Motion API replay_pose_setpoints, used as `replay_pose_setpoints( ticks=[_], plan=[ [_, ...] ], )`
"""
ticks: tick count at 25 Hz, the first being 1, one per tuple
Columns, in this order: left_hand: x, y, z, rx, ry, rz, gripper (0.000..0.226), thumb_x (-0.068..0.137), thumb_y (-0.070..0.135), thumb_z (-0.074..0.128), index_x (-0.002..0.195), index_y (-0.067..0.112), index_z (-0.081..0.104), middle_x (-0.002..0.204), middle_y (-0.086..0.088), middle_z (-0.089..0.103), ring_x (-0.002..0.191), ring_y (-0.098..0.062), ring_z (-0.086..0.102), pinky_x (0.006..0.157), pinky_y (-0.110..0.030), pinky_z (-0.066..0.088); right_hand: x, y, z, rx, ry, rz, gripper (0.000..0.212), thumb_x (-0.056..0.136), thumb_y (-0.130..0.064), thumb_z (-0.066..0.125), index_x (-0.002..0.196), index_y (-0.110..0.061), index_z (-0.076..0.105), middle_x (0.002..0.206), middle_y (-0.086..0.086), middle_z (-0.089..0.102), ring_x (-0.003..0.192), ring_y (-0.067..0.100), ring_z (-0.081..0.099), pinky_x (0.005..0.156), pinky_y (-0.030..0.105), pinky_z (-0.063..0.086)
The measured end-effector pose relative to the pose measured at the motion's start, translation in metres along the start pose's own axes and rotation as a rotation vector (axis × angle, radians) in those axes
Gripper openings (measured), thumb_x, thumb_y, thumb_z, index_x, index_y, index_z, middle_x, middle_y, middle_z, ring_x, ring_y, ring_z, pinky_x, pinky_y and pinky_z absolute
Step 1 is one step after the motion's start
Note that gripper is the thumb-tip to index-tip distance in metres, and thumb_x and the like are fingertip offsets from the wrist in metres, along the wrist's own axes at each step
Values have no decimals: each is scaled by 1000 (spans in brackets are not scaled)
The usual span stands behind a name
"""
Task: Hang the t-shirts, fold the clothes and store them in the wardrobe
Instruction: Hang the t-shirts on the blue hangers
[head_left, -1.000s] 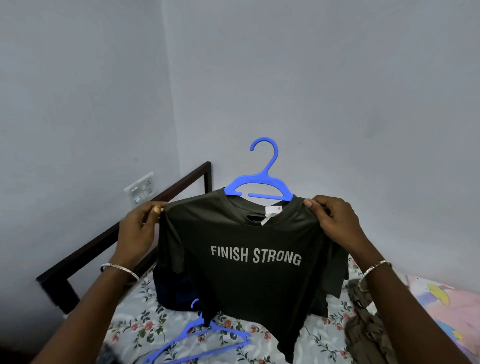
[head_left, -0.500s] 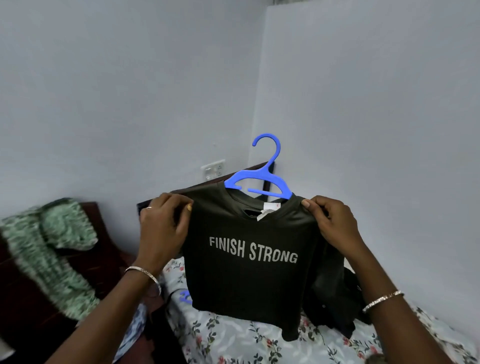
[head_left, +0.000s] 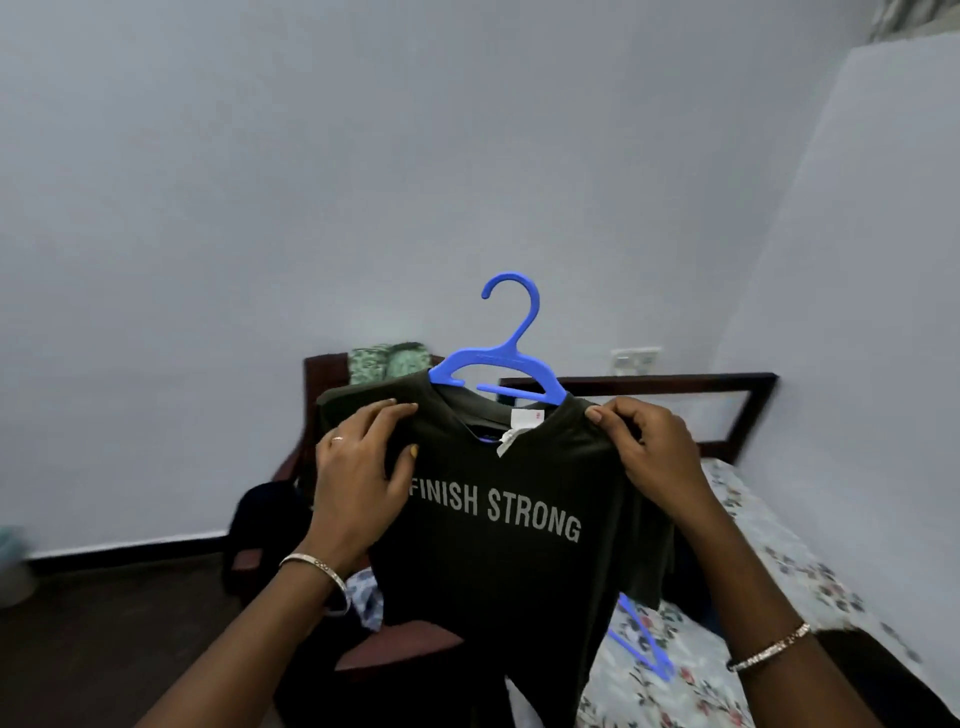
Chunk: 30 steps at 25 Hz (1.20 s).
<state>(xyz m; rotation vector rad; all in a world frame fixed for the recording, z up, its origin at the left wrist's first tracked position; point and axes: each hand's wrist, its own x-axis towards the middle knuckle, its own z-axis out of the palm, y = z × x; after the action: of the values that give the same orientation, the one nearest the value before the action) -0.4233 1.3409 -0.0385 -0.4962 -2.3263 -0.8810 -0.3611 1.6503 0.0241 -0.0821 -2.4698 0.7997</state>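
A dark olive t-shirt (head_left: 514, 566) printed "FINISH STRONG" hangs on a blue plastic hanger (head_left: 506, 358) held up in front of me, the hook rising above the collar. My left hand (head_left: 358, 467) grips the shirt's left shoulder, thumb on the front near the lettering. My right hand (head_left: 636, 441) pinches the right shoulder seam. The lower hem drops out of view at the bottom.
A bed with a floral sheet (head_left: 769, 561) and a dark wooden headboard (head_left: 675, 384) lies to the right, a spare blue hanger (head_left: 641, 644) on it. A dark red chair (head_left: 395, 649) carrying green patterned cloth (head_left: 389, 361) stands behind the shirt. A wall socket (head_left: 635, 359) sits above the headboard.
My view has swung left, so the bed corner and headboard now sit to the right and the chair is behind the shirt. Both hands keep hold of the shirt's shoulders.
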Motion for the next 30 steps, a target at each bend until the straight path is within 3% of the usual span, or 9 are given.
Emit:
replay_pose_setpoints(
  ticks=[6, 10, 19, 25, 30],
  plan=[
    [-54, -61, -96, 162, 85, -156, 54, 83, 36, 58, 137, 32, 54, 147, 1, 49, 135, -18, 46, 110, -49, 32, -1, -104, 68, 166, -135, -173, 33, 95, -55, 54, 81, -28, 69, 70, -10, 68, 70, 9, 64, 62, 38, 49],
    [-101, -101, -177, 257, 97, -233, 48, 83, 35, 59, 130, 32, 60, 149, -1, 47, 139, -21, 42, 112, -52, 31, -23, -183, 116, 240, -184, -280, 35, 96, -56, 54, 81, -27, 69, 69, -5, 68, 68, 13, 65, 62, 42, 52],
    [-222, -194, -395, 435, 208, -440, 48, 84, 37, 55, 132, 32, 58, 136, 5, 58, 132, -18, 49, 110, -51, 37, -119, -391, 227, 364, -266, -424, 39, 92, -62, 52, 78, -28, 66, 61, -6, 63, 60, 10, 61, 55, 36, 44],
    [-296, -240, -520, 549, 288, -557, 48, 87, 29, 63, 134, 32, 55, 133, 7, 60, 128, -17, 52, 107, -47, 39, -186, -524, 302, 459, -403, -453, 32, 95, -53, 57, 86, -25, 71, 70, -8, 68, 71, 12, 63, 59, 31, 45],
    [-337, -276, -599, 631, 353, -685, 45, 91, 27, 65, 135, 30, 54, 136, 5, 57, 127, -18, 51, 109, -47, 34, -228, -628, 365, 544, -600, -486, 35, 95, -52, 58, 81, -23, 71, 60, -9, 61, 66, 14, 59, 57, 30, 40]
  ],
)
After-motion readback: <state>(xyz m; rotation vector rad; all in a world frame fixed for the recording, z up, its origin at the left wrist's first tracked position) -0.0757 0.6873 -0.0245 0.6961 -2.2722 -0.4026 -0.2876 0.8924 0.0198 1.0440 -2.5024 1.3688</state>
